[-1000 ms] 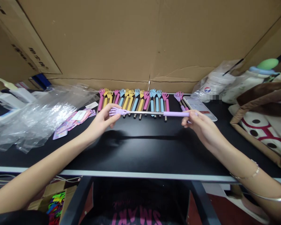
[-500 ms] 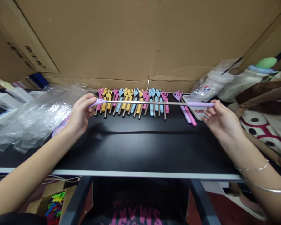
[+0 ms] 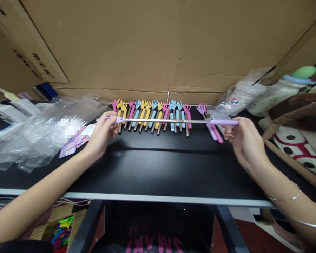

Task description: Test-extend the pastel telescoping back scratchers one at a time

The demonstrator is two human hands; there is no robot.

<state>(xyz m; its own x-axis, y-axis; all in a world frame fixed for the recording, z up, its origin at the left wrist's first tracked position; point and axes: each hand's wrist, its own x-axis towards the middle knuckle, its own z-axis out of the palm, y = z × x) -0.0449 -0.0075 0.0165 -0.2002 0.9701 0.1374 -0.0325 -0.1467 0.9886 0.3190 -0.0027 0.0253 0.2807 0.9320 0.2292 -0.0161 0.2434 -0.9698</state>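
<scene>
A purple telescopic back scratcher is stretched out level above the black table, its metal rod extended. My left hand pinches its purple claw head, mostly hidden by the fingers. At the other end, my right hand grips the tip of the purple handle. Behind the rod lies a row of several short back scratchers in pink, yellow and blue, among them a yellow one and a blue one. Apart from that row, to the right, a purple back scratcher lies beside a pink one.
Clear plastic bags and printed cards lie at the left. A phone, a bagged cup, a bottle and a plush bag are at the right. Cardboard walls the back.
The stretched rod is slightly shorter; my left hand has moved to the right, drawing closer to my right hand. The view has shifted a little, and the cards at the left show more.
</scene>
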